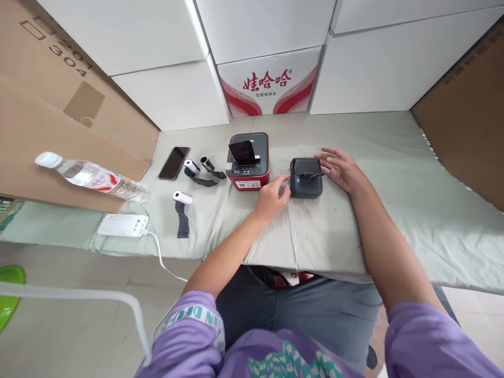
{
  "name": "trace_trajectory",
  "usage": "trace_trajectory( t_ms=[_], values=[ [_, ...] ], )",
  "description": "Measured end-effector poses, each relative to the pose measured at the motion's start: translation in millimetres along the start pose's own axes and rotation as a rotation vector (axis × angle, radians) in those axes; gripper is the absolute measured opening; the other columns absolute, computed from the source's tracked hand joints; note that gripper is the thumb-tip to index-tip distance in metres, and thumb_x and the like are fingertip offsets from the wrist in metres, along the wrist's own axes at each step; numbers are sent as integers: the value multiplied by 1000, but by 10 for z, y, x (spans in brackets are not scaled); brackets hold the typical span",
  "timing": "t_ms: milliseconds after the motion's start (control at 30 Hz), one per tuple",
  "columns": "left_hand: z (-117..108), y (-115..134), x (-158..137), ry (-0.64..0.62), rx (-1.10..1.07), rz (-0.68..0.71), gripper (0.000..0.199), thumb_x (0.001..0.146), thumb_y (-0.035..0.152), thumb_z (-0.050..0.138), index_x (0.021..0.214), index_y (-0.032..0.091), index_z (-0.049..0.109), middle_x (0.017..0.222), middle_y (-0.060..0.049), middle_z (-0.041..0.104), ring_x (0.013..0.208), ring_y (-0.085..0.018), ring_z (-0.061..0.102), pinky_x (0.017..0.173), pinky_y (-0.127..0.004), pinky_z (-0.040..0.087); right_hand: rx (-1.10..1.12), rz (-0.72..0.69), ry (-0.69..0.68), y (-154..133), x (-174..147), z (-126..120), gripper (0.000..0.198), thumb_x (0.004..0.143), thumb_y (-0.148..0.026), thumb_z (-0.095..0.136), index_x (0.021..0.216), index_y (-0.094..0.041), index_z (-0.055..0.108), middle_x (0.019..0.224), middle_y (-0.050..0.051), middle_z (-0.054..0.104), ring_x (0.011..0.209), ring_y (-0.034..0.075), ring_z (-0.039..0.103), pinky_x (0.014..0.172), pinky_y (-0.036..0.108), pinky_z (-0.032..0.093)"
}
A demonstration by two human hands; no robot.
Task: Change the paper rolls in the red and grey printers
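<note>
A small black box-shaped device (pixel 306 189), which looks like a label printer, sits on the cloth between my two hands. A dark, crumpled strip (pixel 309 175) lies across its top. My left hand (pixel 273 198) is at its left side with thumb and forefinger apart, holding nothing. On the other side my right hand (pixel 339 169) is open, its fingers spread close to the device; whether the fingertips touch it I cannot tell. Just left stands a larger red and black printer (pixel 249 173) with a dark strip (pixel 243 152) sticking up from its top slot.
Left of the printers lie white rolls (pixel 182 197) with dark strips, a phone (pixel 174 163), a power bank (pixel 123 225) with a white cable, and a tilted water bottle (pixel 92 176). White boxes (pixel 268 31) line the back; cardboard boxes (pixel 66 136) flank the cloth-covered table (pixel 394 157).
</note>
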State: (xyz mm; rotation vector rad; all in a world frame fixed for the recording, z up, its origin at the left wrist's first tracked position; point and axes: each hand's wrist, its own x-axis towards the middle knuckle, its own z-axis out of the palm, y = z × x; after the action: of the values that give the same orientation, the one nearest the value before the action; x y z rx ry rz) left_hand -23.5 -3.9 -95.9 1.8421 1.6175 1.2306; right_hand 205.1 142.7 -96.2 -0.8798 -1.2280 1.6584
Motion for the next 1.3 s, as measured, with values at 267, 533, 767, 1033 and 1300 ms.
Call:
trace_trajectory(
  t_ms=[267,533,767,1033,1300],
  values=[
    [100,-60,28,-154,-152,-67,60,91,8,48,150,17,50,155,-12,59,144,-24,57,126,-44,44,-81,-35,75,12,0,71,45,69,-36,81,111,-28,66,108,5,76,109,25,74,103,45,60],
    [47,51,37,-160,-176,-129,64,83,0,48,144,17,44,160,-16,52,152,-27,47,128,-49,39,-99,-152,338,289,23,262,53,88,-75,52,116,-31,57,131,9,65,117,28,73,102,48,60],
    [47,71,80,-181,-105,-124,64,79,-4,49,140,17,45,155,-19,57,149,-29,51,125,-51,41,-181,-193,388,342,-54,445,73,86,-89,44,135,-35,50,152,10,51,131,31,66,108,51,56],
    [97,63,62,-126,-62,-130,56,81,-2,49,133,18,50,149,-17,63,145,-29,55,123,-50,45,-200,-204,406,310,-75,505,61,90,-81,45,126,-33,51,147,10,54,125,27,68,106,48,56],
    [135,2,-12,-25,-168,-168,58,85,1,47,140,18,48,153,-15,60,147,-25,54,125,-44,44,-309,-309,395,133,-127,388,17,79,-41,59,87,-26,61,87,3,66,93,23,69,96,43,57]
  ],
)
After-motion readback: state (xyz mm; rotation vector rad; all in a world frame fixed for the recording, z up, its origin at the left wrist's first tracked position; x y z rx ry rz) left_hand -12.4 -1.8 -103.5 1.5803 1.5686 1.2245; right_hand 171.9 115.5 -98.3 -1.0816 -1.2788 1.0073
